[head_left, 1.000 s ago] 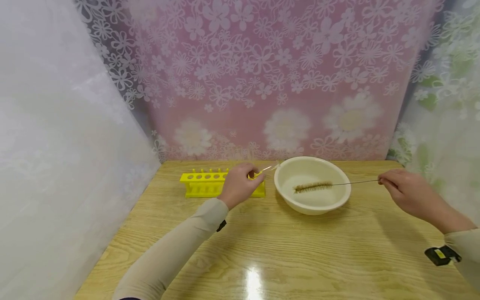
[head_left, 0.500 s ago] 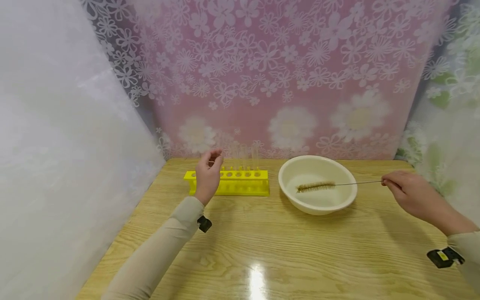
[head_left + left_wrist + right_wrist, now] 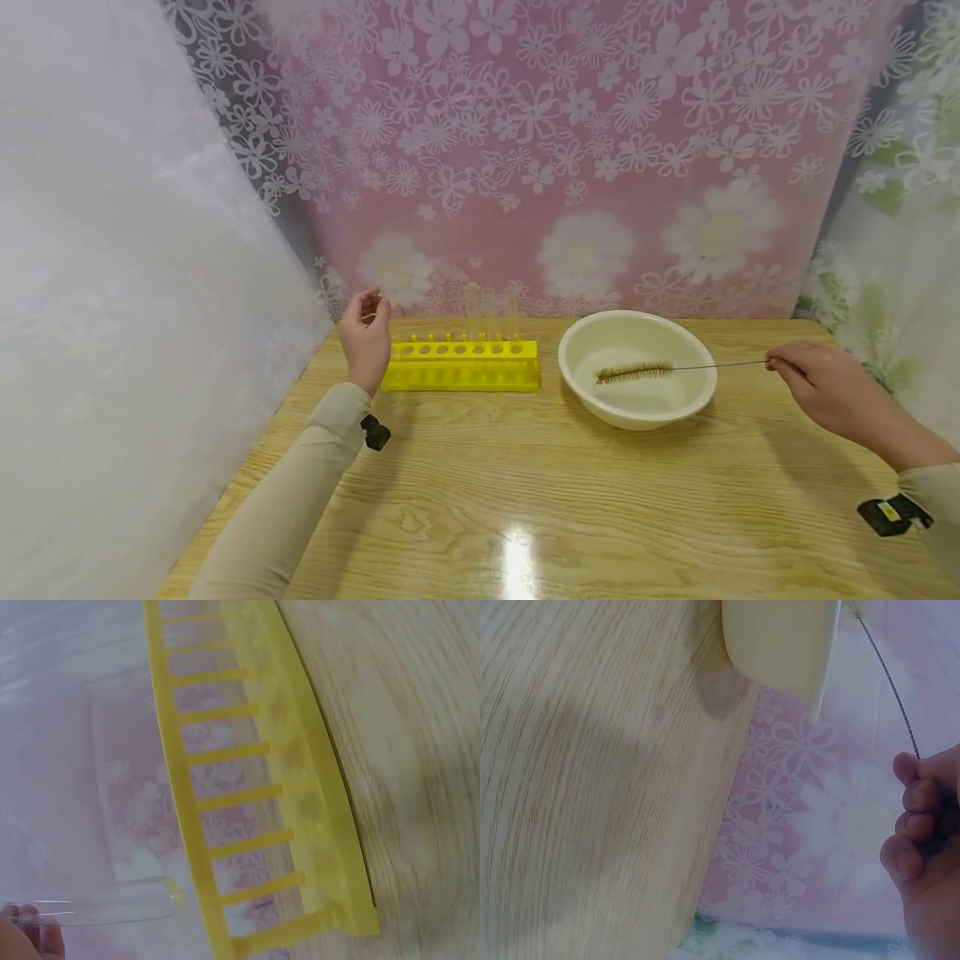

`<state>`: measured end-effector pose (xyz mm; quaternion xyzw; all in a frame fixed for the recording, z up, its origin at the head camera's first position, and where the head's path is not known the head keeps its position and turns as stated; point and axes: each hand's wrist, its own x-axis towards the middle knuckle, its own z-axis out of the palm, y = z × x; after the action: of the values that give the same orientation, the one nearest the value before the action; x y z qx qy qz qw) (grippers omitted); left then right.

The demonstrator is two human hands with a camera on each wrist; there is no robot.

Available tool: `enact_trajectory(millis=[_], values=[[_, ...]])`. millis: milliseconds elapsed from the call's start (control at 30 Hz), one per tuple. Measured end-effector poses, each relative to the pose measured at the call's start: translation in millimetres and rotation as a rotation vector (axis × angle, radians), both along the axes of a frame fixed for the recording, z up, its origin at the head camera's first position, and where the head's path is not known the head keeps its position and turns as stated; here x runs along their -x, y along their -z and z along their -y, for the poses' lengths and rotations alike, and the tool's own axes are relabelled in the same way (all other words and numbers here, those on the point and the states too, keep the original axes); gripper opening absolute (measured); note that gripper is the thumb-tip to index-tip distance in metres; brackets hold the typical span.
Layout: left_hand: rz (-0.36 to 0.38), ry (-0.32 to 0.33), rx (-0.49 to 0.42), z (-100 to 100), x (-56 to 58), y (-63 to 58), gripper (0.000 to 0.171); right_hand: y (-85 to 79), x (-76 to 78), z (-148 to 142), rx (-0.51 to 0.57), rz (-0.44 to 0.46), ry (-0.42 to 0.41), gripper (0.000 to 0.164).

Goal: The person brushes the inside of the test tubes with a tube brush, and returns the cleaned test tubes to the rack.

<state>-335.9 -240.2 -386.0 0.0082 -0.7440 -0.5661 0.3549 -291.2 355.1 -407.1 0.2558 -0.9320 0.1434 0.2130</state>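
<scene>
test tube (image 3: pixel 112 904) held near yellow rack (image 3: pixel 465 386)

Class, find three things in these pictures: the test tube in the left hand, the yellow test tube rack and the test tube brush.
Test tube (image 3: pixel 112 904): left wrist view, middle of its clear wall.
Yellow rack (image 3: pixel 465 357): head view, front of its top bar.
Brush (image 3: pixel 634 372): head view, on its bristles.
</scene>
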Motion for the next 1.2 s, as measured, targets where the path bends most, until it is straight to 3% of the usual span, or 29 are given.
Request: enact_trajectory(millis=[200, 433, 833, 1200], values=[[-0.018, -0.024, -0.028, 10.8, 9.9, 8.1, 0.030, -1.3, -2.0, -0.7, -0.002, -0.007, -0.001, 0.014], [0.060, -0.056, 0.008, 14.6, 13.4, 20.4, 0.027, -2.7, -3.7, -0.2, 0.003, -0.007, -0.001, 0.015], [0.214, -0.095, 0.093, 21.0, 9.6, 48.6, 0.025, -4.9, 3.0, 7.5, -0.001, 0.061, 0.032, 0.017], [0.255, -0.101, 0.076, 21.1, 4.0, 56.9, 0.037, -0.2, 11.0, 16.9, 0.010, 0.081, 0.021, 0.014]])
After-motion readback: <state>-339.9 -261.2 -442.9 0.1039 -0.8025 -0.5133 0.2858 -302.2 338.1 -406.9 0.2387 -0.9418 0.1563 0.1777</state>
